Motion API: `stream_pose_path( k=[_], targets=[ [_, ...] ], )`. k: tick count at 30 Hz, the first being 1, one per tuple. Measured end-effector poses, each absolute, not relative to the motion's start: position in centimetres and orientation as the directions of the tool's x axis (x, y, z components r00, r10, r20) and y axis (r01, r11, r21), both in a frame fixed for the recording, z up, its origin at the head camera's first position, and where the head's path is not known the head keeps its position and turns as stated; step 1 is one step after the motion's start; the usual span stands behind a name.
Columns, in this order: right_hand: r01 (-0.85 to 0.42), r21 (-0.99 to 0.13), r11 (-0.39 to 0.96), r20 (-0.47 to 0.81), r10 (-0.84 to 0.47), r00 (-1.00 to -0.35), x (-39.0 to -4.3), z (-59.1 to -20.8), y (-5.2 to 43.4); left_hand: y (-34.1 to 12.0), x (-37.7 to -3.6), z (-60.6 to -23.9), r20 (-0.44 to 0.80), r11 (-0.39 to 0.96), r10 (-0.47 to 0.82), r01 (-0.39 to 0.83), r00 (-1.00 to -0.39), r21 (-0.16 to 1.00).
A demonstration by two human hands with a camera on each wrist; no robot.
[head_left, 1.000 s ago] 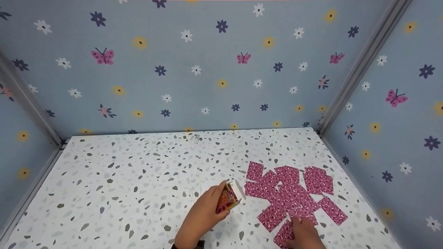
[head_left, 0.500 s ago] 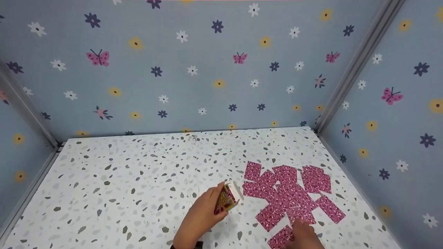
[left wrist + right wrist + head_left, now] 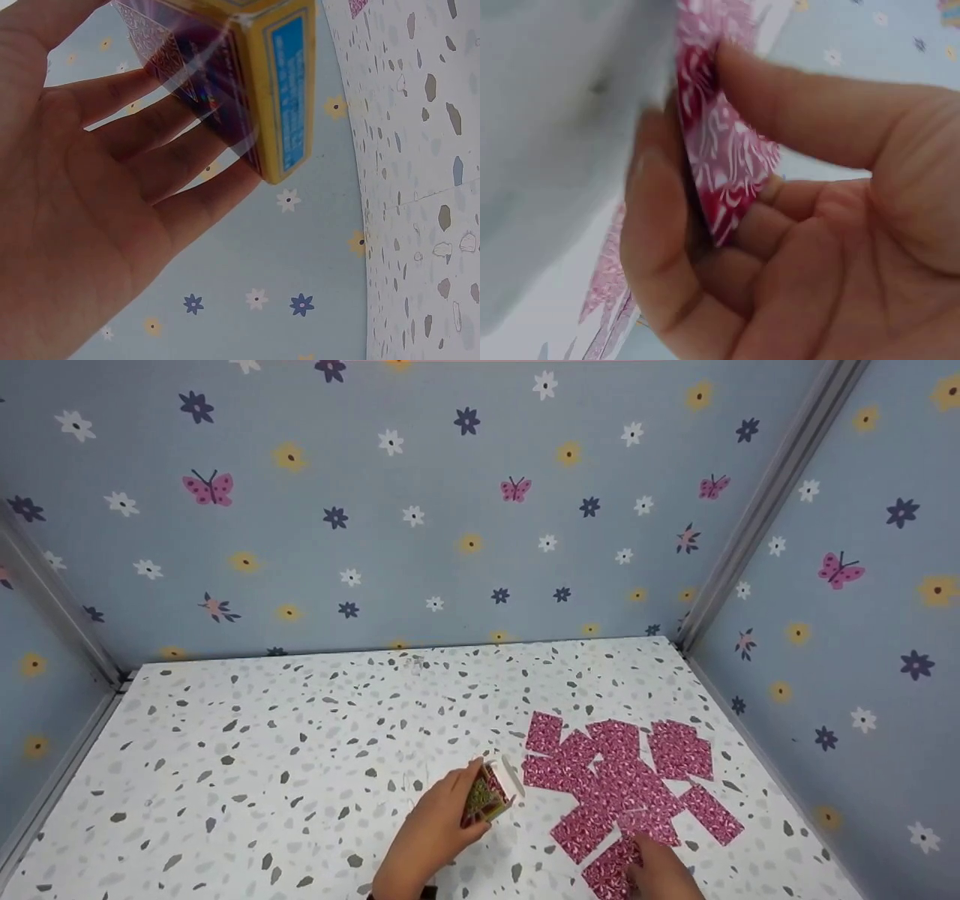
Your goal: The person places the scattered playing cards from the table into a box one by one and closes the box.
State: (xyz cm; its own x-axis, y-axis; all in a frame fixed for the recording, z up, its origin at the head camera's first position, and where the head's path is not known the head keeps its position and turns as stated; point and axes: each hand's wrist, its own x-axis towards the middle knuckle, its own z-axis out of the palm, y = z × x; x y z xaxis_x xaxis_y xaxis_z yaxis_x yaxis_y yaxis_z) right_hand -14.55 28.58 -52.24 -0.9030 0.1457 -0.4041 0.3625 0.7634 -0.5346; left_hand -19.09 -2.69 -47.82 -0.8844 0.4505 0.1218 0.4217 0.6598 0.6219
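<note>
My left hand (image 3: 435, 829) grips a small card box (image 3: 489, 793) with its white flap open, held just above the speckled table (image 3: 262, 750). In the left wrist view the box (image 3: 247, 82) shows a yellow edge with a blue label, wrapped in clear film, against my fingers (image 3: 150, 150). Several pink patterned cards (image 3: 622, 780) lie spread face down at the right. My right hand (image 3: 660, 870) is at the spread's near edge. The right wrist view shows its thumb and fingers (image 3: 795, 120) pinching a pink card (image 3: 720, 157).
Blue walls with flowers and butterflies (image 3: 450, 510) close the table in at the back and both sides, with grey corner posts (image 3: 757, 510). The left half of the table holds nothing.
The scene has shifted only slightly with the head camera. The left hand with the box and the right hand on the cards stay about where they were.
</note>
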Motion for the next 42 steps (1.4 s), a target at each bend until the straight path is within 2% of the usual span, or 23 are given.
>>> stream_pose_path(
  k=[6, 11, 17, 24, 30, 35, 42],
  targets=[
    [0.201, -0.657, 0.727, -0.257, 0.035, -0.966, -14.9, -50.6, 28.1, -2.7, -19.0, -47.8, 0.125, 0.671, 0.446, 0.423, -0.886, 0.609],
    [0.121, -0.750, 0.650, -0.169, -0.012, -0.985, -15.9, -48.5, 26.5, -2.6, -19.0, -47.8, 0.132, 0.676, 0.444, 0.428, -0.886, 0.599],
    [0.045, -0.837, 0.545, -0.023, 0.047, -0.999, -17.4, -45.7, 23.8, -2.3, -19.1, -48.0, 0.126, 0.674, 0.450, 0.428, -0.884, 0.602],
    [-0.033, -0.944, 0.329, 0.063, 0.080, -0.995, -17.7, -43.4, 22.1, -2.1, -18.9, -48.1, 0.136, 0.678, 0.452, 0.439, -0.882, 0.589],
    [-0.082, -0.970, 0.229, 0.097, 0.053, -0.994, -17.7, -43.3, 21.1, -1.9, -18.8, -48.0, 0.127, 0.679, 0.452, 0.432, -0.883, 0.593],
    [-0.079, -0.967, 0.241, 0.077, -0.018, -0.997, -18.1, -43.6, 20.2, -1.8, -18.9, -48.1, 0.143, 0.694, 0.449, 0.445, -0.882, 0.566],
    [-0.093, -0.941, 0.326, 0.062, -0.102, -0.993, -18.6, -44.1, 19.3, -1.9, -19.0, -48.2, 0.184, 0.712, 0.451, 0.476, -0.873, 0.516]
  ],
)
